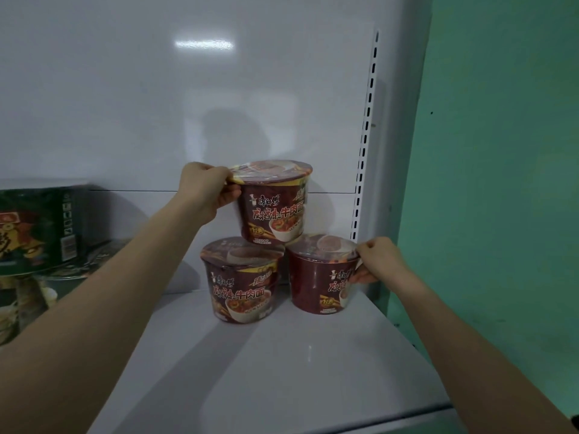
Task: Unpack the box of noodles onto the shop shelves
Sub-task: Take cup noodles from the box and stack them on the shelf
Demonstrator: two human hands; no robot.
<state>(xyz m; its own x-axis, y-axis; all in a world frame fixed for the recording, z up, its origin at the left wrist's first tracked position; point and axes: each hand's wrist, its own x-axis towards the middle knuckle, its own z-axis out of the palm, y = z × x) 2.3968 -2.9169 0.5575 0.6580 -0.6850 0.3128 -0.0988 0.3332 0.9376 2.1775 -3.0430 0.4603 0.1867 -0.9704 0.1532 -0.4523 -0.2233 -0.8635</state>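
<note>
Three dark red noodle bowls stand in a small pyramid at the back right of the white shelf (282,355). The top noodle bowl (274,205) rests across the two lower ones, and my left hand (205,191) grips its left rim and side. My right hand (377,261) holds the right rim and side of the lower right noodle bowl (319,277). The lower left noodle bowl (241,283) stands untouched, label facing me. The box of noodles is out of view.
Dark green and black noodle packs (37,227) are stacked at the shelf's left end. A slotted white upright (365,136) runs up the right side, with a green wall (501,151) beyond it. The white back panel (188,89) rises behind the bowls.
</note>
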